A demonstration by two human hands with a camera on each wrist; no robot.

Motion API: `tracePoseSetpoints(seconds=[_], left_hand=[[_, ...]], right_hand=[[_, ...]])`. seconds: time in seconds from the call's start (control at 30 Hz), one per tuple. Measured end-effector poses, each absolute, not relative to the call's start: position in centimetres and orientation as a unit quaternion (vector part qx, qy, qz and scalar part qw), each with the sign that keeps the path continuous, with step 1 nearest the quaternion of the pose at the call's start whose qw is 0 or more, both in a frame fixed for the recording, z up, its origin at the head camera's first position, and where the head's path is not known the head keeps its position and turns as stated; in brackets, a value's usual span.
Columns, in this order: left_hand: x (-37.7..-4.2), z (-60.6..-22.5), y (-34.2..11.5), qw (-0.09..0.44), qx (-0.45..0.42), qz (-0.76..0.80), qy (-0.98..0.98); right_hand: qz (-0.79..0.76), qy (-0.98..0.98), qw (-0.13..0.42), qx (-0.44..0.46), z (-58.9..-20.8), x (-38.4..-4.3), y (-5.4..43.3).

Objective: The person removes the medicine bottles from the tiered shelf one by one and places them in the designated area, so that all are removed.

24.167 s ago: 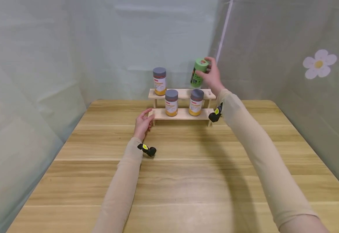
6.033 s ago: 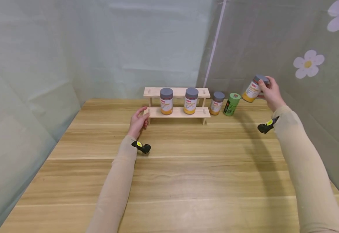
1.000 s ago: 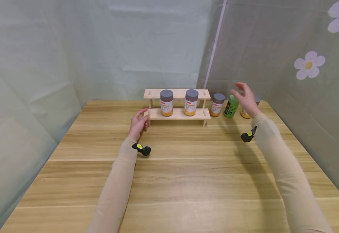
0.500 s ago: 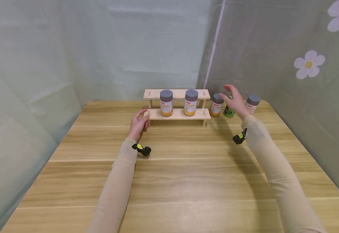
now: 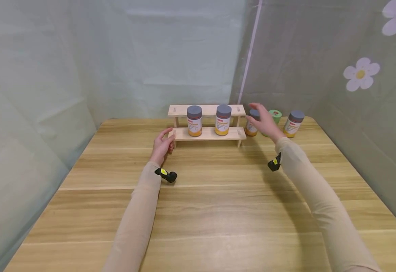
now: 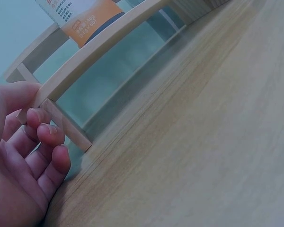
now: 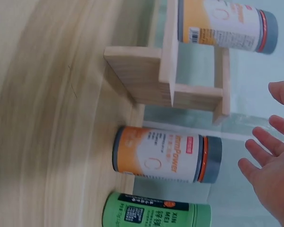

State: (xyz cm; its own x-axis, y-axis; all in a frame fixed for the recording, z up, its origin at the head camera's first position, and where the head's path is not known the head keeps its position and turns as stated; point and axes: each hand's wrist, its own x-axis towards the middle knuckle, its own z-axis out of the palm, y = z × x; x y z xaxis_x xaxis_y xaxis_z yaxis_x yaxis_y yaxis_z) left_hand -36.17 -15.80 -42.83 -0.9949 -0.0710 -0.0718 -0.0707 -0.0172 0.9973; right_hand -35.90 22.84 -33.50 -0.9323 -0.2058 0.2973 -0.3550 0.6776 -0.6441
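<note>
Carried a bit further left since half a second ago: that's the right hand [image 5: 267, 122], and more of the far-right jar [image 5: 293, 124] is uncovered by it now. Pretty much everything else is left where it was.

Nothing is held by the right hand; its fingers are spread fairly wide, and in the right wrist view a gap can be seen between them and the grey-capped jar [image 7: 165, 153]. That jar is stood upright on the worktop [image 5: 211, 211], just past the right end of the wooden rack [image 5: 208, 133]. Its long axis is vertical, and from the right hand it's found to the left and lower down, so the cap would be met first, I'd guess. It's also well out of the left hand's [image 5: 162, 145] area: the rack's lower shelf is gripped by that one at its left end.

Sideways it's kinda tight: the jar is flanked closely by the rack's end and, on the other side, by the green canister [image 7: 156, 213]. Behind, the worktop's back edge and the hanging cloth [image 5: 184, 56] are near. More room is left upward and toward the front.
</note>
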Motion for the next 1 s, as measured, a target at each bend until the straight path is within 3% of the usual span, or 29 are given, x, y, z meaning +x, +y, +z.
tracePoseSetpoints(seconds=[0.6, 1.0], left_hand=[[-36.1, -43.0, -15.9, 0.003, 0.048, -0.714, -0.698], [-36.2, -43.2, -15.9, 0.002, 0.045, -0.719, -0.693]], right_hand=[[0.486, -0.853, 0.072, 0.178, -34.5, -35.9, 18.9], [0.568, -0.804, 0.085, 0.153, -35.9, -35.8, 17.0]])
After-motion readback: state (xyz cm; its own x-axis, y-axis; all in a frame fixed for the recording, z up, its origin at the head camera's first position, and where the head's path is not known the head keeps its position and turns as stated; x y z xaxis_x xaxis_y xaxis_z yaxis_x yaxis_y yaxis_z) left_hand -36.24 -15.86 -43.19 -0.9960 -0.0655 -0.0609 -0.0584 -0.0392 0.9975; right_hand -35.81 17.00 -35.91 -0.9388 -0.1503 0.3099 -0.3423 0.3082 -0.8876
